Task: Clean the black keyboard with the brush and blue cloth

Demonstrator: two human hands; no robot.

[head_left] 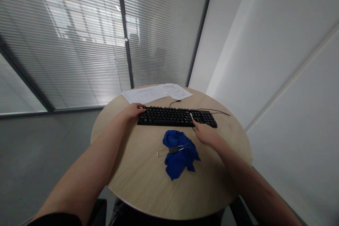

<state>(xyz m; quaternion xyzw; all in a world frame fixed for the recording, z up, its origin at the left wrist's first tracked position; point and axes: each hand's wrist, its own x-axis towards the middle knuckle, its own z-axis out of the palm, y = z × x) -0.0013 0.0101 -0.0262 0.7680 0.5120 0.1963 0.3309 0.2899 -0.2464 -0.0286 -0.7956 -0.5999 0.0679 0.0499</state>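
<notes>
the left arm (pixel 92 155) reaches up and inward from the lower left, extended well forward, its hand low over the table (pixel 137 183). the left hand (pixel 134 110) rests at the left end of the black keyboard (pixel 164 117), fingers bent over its upper corner and touching it; whether they pinch the edge or only press on it, i cannot tell.

the right arm (pixel 246 169) comes in from the lower right, slanting up and to the left. the right hand (pixel 205 133) is closed narrow around a thin white swab (pixel 191 116), index finger forward, the swab's tip pointing up and away over the keys toward the right part of the keyboard.

the keyboard lies flat across the table between the two hands, its long side facing the person. nearer the person, a crumpled blue cloth (pixel 173 169) carries a small tool with a dark handle (pixel 173 149) and metal wire prongs. a small pale piece (pixel 158 154) sits just left of the cloth. beyond the keyboard are white papers (pixel 145 94) and a short black cable (pixel 174 101).
</notes>
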